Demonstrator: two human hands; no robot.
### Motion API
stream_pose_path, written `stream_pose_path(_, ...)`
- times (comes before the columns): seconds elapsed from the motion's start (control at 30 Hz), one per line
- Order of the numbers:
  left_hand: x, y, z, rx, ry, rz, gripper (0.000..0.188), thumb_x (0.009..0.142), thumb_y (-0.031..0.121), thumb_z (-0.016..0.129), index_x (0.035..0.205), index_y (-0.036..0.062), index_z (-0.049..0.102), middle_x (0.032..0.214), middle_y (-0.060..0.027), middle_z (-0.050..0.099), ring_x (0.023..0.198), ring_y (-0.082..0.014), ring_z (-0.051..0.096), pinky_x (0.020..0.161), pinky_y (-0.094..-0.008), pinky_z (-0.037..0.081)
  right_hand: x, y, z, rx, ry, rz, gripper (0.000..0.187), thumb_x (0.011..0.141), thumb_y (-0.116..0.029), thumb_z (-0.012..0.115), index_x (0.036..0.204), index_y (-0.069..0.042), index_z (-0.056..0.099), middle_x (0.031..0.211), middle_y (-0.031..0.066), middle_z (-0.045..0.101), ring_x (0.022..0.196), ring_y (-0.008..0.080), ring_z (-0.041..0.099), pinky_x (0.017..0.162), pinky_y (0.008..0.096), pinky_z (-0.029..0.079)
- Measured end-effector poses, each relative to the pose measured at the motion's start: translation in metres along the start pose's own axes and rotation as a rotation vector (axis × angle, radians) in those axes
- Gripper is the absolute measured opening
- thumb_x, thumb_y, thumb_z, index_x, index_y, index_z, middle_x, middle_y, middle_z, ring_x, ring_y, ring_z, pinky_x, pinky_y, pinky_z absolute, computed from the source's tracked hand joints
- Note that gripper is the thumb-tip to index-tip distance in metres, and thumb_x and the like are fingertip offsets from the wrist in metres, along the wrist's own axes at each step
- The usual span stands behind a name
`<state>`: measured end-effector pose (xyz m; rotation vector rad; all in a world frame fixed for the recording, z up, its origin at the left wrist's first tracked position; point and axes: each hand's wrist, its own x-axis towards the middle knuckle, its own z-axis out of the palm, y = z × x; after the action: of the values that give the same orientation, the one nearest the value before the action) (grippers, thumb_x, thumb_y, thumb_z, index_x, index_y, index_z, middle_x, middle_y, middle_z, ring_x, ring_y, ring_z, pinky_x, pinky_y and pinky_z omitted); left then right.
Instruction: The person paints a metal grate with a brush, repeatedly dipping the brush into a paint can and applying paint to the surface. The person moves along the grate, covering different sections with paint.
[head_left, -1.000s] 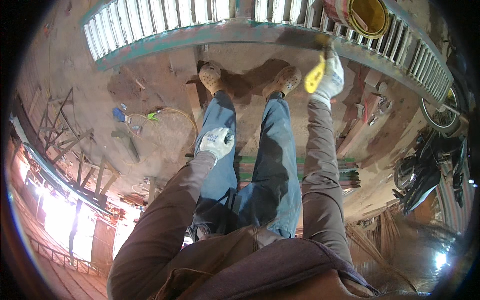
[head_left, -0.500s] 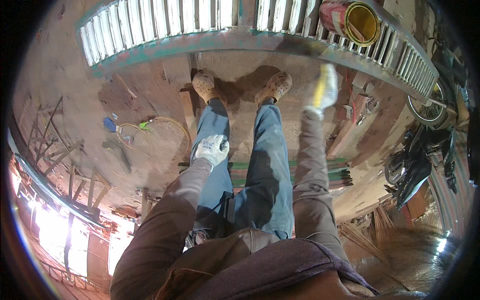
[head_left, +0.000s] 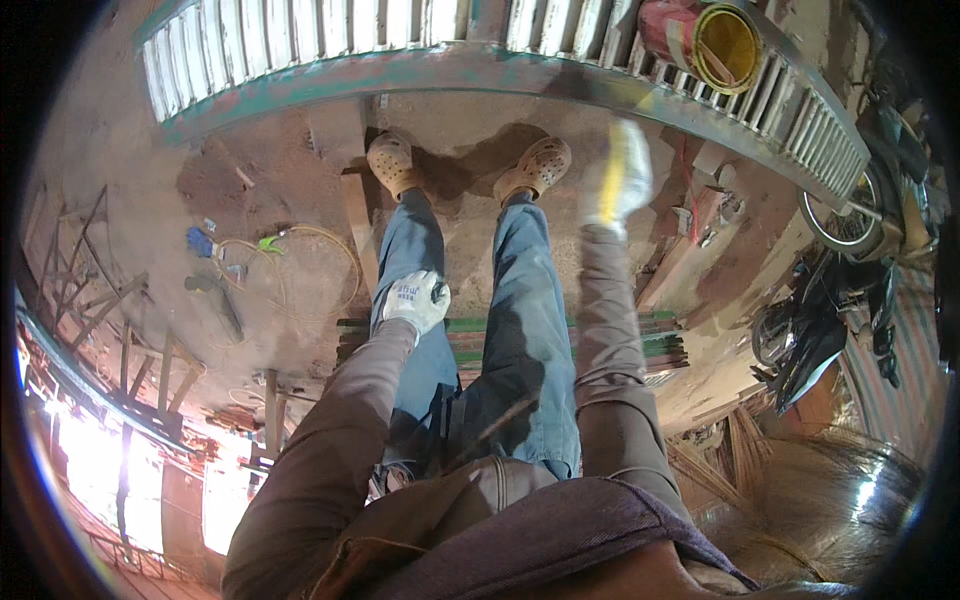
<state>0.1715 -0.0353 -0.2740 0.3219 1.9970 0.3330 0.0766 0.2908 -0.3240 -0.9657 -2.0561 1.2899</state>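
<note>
My right hand [head_left: 625,180], in a white glove, is smeared by motion in front of the slatted panel's near rail. A long yellow strip [head_left: 611,178] runs along it; blur hides what it is and how the fingers lie. My left hand [head_left: 415,300], also gloved in white, is closed above my left leg, with a small dark spot at its curled fingers. What it holds, if anything, I cannot make out. Across the top stretches a long panel [head_left: 330,82] with white slats and a worn green-grey rail. A red can [head_left: 668,32] with a yellow inside lies tilted on its right part.
Wooden planks [head_left: 355,215] lie on the dusty floor near my feet. To the left are a looped yellow hose [head_left: 340,240] and wooden trestles [head_left: 130,350]. Green strips [head_left: 640,340] lie behind my legs. A motorbike wheel [head_left: 845,220] stands at the right.
My right hand has shifted slightly left along the rail, still blurred. My left hand stays closed over my leg, turned a little. The whole view has shifted slightly.
</note>
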Motion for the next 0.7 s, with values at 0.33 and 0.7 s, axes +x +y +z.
stream_pose_path(0.33, 0.005, 0.016, -0.020, -0.029, -0.130, -0.049, 0.036, 0.084, 0.033, 0.056, 0.108, 0.0079, 0.065, 0.111, -0.0139, 0.064, 0.104, -0.0322, 0.059, 0.093, -0.0429, 0.046, 0.016, -0.013, 0.021, -0.442, -0.260, 0.226, 0.025, 0.090, -0.021, 0.059, 0.112, -0.011, 0.068, 0.102, 0.0096, 0.069, 0.091, 0.0216, 0.067, 0.080, 0.0324, 0.053)
stream_pose_path(0.7, 0.005, 0.007, -0.018, -0.055, -0.035, -0.027, 0.032, 0.084, 0.032, 0.057, 0.100, 0.0058, 0.065, 0.102, -0.0156, 0.065, 0.096, -0.0356, 0.061, 0.085, -0.0452, 0.048, 0.033, -0.014, -0.004, -0.965, -0.518, -0.811, 0.035, 0.080, -0.019, 0.061, 0.114, -0.027, 0.063, 0.112, -0.0015, 0.065, 0.094, 0.0184, 0.064, 0.075, 0.0353, 0.053)
